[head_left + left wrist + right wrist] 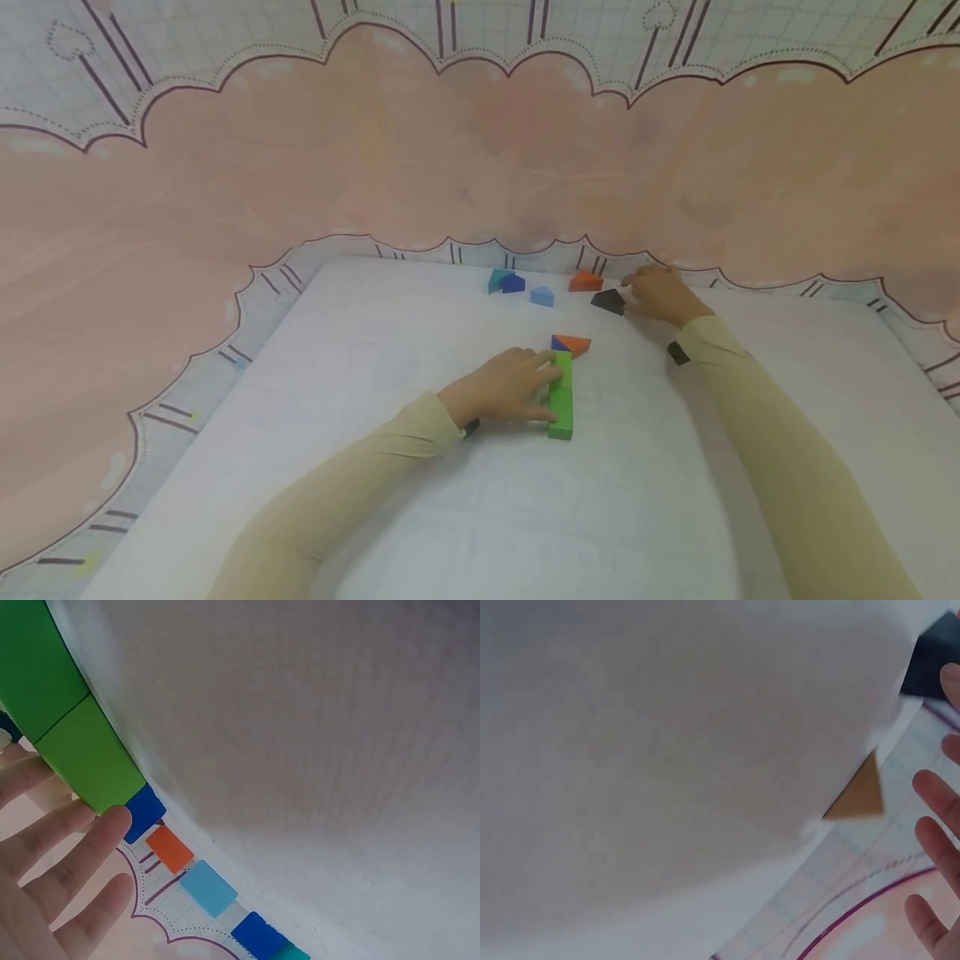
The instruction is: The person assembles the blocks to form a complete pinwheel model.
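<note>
In the head view my left hand [510,385] touches the left side of a row of two green blocks [561,408], its fingers spread. The left wrist view shows those fingers fairly straight along the green blocks [90,754]. At the row's far end lie a blue triangular block [558,342] and an orange one [576,344]. Farther back, my right hand [663,296] is beside a black block [608,301]. Seen from the right wrist, its fingers are spread and the thumb overlaps the dark block [926,667]. A tan triangular block [861,791] lies near these fingers.
Toward the table's back edge lie a teal block [497,280], a dark blue block [513,284], a light blue block [542,296] and a red-orange triangular block [585,281]. The white table [480,517] meets a patterned cloth [465,167] behind.
</note>
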Demonstrator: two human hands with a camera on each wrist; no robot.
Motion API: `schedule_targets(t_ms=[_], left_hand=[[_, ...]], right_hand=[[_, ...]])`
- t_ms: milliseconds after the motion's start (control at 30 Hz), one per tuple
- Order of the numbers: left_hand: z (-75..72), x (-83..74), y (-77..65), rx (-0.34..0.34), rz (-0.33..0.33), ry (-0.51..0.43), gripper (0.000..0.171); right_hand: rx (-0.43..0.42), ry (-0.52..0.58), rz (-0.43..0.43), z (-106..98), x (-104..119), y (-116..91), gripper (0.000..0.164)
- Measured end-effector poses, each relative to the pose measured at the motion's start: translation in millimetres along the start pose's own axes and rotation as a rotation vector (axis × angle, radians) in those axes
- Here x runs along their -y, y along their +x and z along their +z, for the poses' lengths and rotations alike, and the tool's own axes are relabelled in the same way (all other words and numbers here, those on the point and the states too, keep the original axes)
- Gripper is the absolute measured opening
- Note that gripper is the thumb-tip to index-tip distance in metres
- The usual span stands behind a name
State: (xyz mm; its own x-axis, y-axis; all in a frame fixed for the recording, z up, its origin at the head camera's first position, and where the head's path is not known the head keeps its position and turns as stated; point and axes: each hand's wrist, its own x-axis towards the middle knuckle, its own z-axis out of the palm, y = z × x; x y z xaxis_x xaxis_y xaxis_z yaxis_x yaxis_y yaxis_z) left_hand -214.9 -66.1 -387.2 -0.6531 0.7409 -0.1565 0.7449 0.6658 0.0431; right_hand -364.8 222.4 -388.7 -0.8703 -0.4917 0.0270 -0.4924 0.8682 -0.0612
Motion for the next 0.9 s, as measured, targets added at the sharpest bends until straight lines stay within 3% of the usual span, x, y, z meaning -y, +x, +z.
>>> schedule_targets(t_ms=[167, 467, 733, 900], left_hand=[[-0.8, -0.3, -0.8, 0.002, -0.003, -0.005, 0.07], [-0.6, -0.2, -1.7, 0.018, -0.011, -0.021, 0.071], [-0.8, -0.5, -1.8, -0.002, 0.006, -0.012, 0.069], [-1.2, -0.7, -2.5, 0.005, 0.005, -0.008, 0.069]], right_hand=[[-0.009, 0.046, 0.006, -7, -14, -9, 0.03], [-0.136, 0.196, 0.085, -2, -30, -14, 0.031], [-0.069, 0.197, 0.12, 0, -26, -7, 0.035], [-0.041, 0.173, 0.097, -2, -21, -6, 0.027]])
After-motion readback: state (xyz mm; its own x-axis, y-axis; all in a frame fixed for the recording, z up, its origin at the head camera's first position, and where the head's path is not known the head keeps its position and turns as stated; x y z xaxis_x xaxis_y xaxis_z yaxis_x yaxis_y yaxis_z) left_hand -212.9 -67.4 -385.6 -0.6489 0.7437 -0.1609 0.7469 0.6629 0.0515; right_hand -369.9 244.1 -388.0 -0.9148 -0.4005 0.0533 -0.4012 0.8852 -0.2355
